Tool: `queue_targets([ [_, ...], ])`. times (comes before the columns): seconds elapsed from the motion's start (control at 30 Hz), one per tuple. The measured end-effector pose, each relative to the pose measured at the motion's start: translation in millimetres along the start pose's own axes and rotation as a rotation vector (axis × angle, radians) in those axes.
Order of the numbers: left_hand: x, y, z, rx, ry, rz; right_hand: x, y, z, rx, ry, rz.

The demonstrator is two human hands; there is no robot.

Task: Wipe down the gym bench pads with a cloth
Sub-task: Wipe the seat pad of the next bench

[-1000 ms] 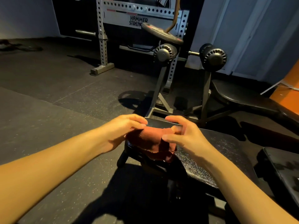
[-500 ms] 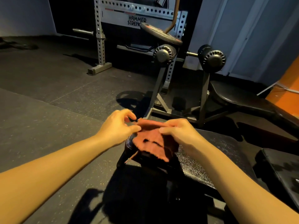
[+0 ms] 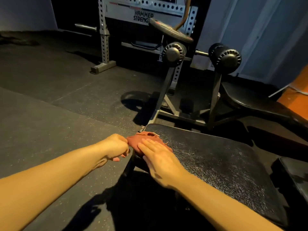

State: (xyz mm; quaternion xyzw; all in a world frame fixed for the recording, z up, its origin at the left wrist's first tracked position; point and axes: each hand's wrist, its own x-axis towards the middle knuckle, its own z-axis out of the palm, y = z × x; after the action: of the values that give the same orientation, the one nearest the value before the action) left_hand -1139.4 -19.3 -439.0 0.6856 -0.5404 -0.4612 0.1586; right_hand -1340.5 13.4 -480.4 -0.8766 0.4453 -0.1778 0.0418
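Observation:
A worn reddish cloth (image 3: 141, 139) lies on the near left corner of the black textured bench pad (image 3: 216, 162). My right hand (image 3: 160, 157) lies flat on the cloth with straight fingers, pressing it onto the pad. My left hand (image 3: 116, 147) is just left of the pad's edge, fingers curled, its fingertips at the cloth's left edge; whether it pinches the cloth is unclear. A small hole shows in the cloth's far side.
Two black roller pads (image 3: 174, 53) (image 3: 225, 59) on steel posts stand beyond the bench. A second bench seat (image 3: 250, 100) lies at right, another pad (image 3: 296, 177) at the far right edge. A grey rack (image 3: 103, 39) and a weight plate (image 3: 170, 30) stand behind. Rubber floor stretches left.
The cloth, held bunched between both hands before, now lies flattened on the pad. My right hand has opened flat onto it and my left hand has slid off to its left edge.

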Motion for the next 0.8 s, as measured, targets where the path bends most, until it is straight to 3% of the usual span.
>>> queue_targets([
  [0.03, 0, 1, 2, -0.063, -0.016, -0.025, 6, 14, -1, -0.035, -0.005, 0.008],
  [0.13, -1, 2, 9, -0.194, -0.023, -0.058, 45, 55, -8, -0.115, 0.007, 0.274],
  [0.2, -2, 3, 9, -0.24, -0.016, -0.062, 62, 57, -5, -0.056, 0.062, 0.33],
  [0.33, 6, -1, 4, -0.338, 0.037, -0.129, 47, 12, -4, 0.11, 0.097, 0.109],
  [0.47, 10, -1, 1, -0.358, 0.119, -0.128, 9, -3, -7, 0.074, 0.039, 0.034],
  [0.6, -3, 6, 5, -0.251, 0.0, -0.039, -28, 7, -4, 0.097, 0.035, -0.094],
  [0.8, -16, 3, 10, -0.135, -0.037, 0.058, -85, 8, -22, 0.13, 0.149, -0.082],
])
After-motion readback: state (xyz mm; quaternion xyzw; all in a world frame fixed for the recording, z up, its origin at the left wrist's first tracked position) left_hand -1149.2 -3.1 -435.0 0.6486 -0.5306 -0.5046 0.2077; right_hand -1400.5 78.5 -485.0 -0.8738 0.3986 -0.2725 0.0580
